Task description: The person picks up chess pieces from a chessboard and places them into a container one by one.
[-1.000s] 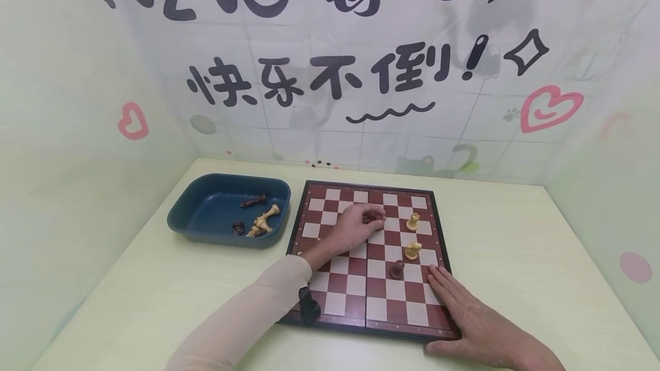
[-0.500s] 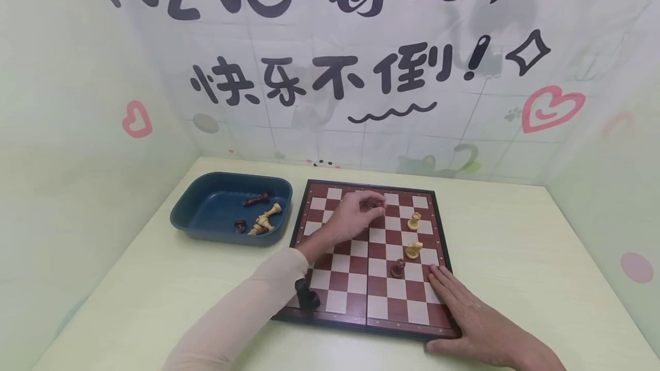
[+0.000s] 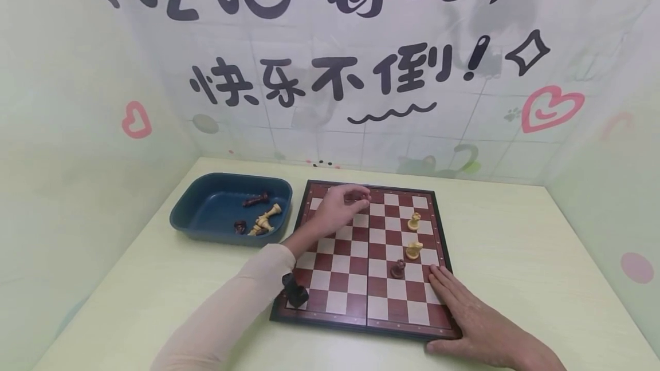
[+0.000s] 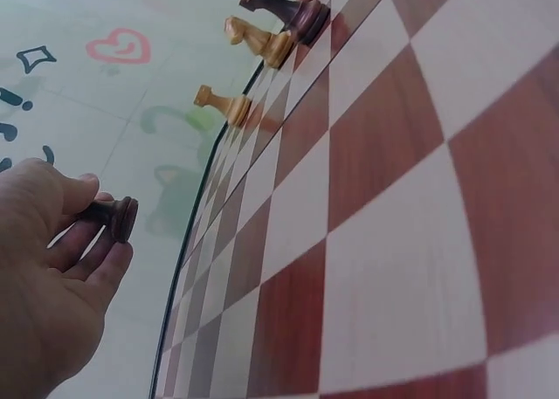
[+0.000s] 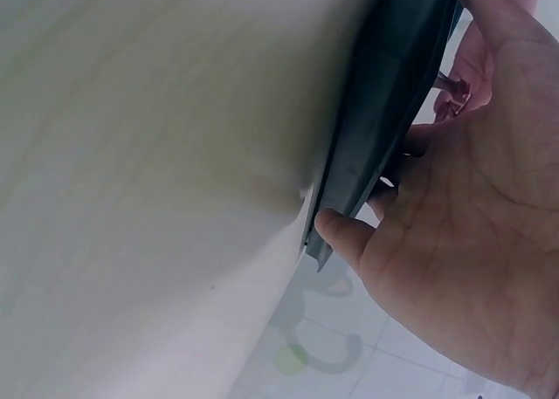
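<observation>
My left hand (image 3: 337,206) is over the far left part of the chessboard (image 3: 337,282). Between thumb and fingertips it pinches a dark brown chess piece (image 4: 122,217), base outward, its top hidden by the fingers. My right hand (image 3: 476,322) rests at the board's near right corner, fingers straight along the edge; in the right wrist view its thumb (image 5: 345,236) lies against the board's dark side (image 5: 371,111). On the board's right half stand a dark brown piece with a notched top (image 3: 397,268), a light knight (image 3: 413,250) and a light piece with a notched top (image 3: 414,221).
A blue plastic tub (image 3: 201,219) stands left of the board, with several light and dark chess pieces lying in it. A black wrist camera (image 3: 295,291) sits at the left sleeve (image 3: 232,308). Behind the pale table is a printed wall sheet (image 3: 319,147).
My left hand has moved left and a little farther back across the board with the dark chess piece. The right hand and the standing pieces stay where they were.
</observation>
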The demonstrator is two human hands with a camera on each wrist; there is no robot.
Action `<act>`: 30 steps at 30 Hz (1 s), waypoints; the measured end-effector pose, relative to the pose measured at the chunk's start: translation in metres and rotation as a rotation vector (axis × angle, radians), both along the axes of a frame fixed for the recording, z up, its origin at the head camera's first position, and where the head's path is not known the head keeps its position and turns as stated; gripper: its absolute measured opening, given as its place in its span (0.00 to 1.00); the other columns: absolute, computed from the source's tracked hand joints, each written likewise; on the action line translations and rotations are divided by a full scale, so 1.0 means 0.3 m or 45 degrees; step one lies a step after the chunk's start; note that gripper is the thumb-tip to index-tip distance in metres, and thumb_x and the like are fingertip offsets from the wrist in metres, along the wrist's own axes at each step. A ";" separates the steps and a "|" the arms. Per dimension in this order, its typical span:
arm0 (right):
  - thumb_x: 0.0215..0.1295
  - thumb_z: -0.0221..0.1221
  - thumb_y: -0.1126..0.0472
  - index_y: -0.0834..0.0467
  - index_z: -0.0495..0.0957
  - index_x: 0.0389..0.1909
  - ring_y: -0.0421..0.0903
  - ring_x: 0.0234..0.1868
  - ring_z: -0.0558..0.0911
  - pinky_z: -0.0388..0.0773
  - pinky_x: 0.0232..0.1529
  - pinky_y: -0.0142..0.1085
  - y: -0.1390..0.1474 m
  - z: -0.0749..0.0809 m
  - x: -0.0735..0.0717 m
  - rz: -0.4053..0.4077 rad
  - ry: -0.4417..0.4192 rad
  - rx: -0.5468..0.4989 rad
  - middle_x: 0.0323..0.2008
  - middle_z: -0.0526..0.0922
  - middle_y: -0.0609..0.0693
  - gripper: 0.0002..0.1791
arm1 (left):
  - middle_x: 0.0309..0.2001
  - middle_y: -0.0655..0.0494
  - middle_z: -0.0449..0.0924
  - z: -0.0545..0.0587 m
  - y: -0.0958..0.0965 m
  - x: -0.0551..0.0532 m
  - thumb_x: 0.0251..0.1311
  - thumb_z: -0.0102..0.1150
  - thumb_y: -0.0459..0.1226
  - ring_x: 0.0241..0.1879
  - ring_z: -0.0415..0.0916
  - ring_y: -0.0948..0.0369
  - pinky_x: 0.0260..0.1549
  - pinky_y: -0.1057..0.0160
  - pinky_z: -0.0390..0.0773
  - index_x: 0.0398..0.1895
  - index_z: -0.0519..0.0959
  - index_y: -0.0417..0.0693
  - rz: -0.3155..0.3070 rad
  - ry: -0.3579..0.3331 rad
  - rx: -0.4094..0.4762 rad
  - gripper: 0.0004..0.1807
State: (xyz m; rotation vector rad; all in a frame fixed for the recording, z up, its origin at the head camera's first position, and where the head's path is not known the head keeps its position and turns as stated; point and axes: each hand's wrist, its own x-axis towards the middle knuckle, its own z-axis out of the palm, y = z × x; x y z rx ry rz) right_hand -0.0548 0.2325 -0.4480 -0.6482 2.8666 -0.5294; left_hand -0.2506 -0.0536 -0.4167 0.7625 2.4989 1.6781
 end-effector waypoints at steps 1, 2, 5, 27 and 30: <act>0.55 0.58 0.20 0.58 0.50 0.81 0.50 0.79 0.47 0.63 0.68 0.53 -0.001 -0.001 0.000 0.004 0.005 0.002 0.81 0.48 0.51 0.64 | 0.46 0.54 0.86 0.001 -0.009 -0.003 0.69 0.64 0.32 0.47 0.83 0.62 0.46 0.63 0.82 0.54 0.83 0.40 0.009 0.006 0.003 0.12; 0.55 0.58 0.20 0.58 0.50 0.81 0.50 0.79 0.47 0.62 0.69 0.52 -0.003 -0.001 0.000 -0.002 -0.001 0.008 0.81 0.47 0.51 0.65 | 0.46 0.54 0.86 0.004 -0.019 -0.004 0.69 0.64 0.32 0.47 0.83 0.62 0.46 0.62 0.81 0.54 0.83 0.41 0.020 0.011 0.006 0.12; 0.54 0.58 0.19 0.57 0.49 0.81 0.51 0.79 0.47 0.63 0.69 0.55 -0.007 -0.001 -0.001 -0.012 -0.031 0.000 0.81 0.47 0.50 0.65 | 0.46 0.53 0.86 0.013 -0.048 -0.006 0.69 0.64 0.32 0.48 0.83 0.61 0.47 0.62 0.82 0.55 0.83 0.39 0.034 -0.004 0.034 0.13; 0.55 0.59 0.20 0.57 0.49 0.81 0.48 0.79 0.46 0.66 0.67 0.56 -0.005 -0.015 0.007 -0.021 -0.025 -0.023 0.81 0.47 0.50 0.65 | 0.48 0.42 0.84 0.033 -0.216 -0.019 0.71 0.59 0.29 0.48 0.83 0.53 0.53 0.55 0.80 0.58 0.80 0.36 0.115 -0.019 0.131 0.14; 0.55 0.59 0.20 0.57 0.49 0.82 0.47 0.79 0.46 0.66 0.67 0.56 -0.004 -0.016 0.008 -0.020 -0.019 -0.023 0.81 0.47 0.50 0.65 | 0.48 0.42 0.84 0.033 -0.229 -0.023 0.72 0.58 0.29 0.48 0.84 0.49 0.53 0.56 0.80 0.58 0.80 0.35 0.116 -0.004 0.142 0.14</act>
